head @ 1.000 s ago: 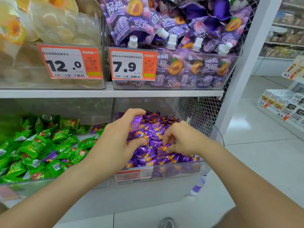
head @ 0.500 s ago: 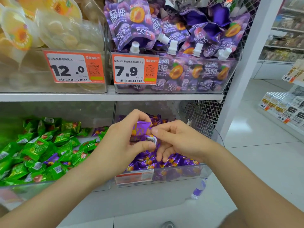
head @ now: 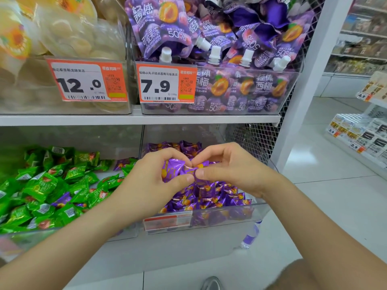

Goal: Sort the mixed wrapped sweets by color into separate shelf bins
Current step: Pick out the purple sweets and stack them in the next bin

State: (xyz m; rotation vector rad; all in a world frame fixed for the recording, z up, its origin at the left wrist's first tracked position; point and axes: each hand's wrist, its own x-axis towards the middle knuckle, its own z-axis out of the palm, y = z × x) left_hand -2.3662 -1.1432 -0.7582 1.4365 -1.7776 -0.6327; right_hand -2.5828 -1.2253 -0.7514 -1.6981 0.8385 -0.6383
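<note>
Hands rose above purple bin (head: 230,216); left hand (head: 146,185) gripped purple sweets (head: 173,171), right hand (head: 234,170) pinched one. Step: gathering handful. Next: likely clearing purple strays (head: 61,199) from green bin (head: 41,233).

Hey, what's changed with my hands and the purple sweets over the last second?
The right hand rose out of the purple pile, where it was picking, and met the left hand; it now pinches a purple sweet against the bunch that the left hand grips. The left hand lifted slightly too. Unchanged: the left hand's grip on its bunch, the green sweets, the stray purple sweet among them.
</note>
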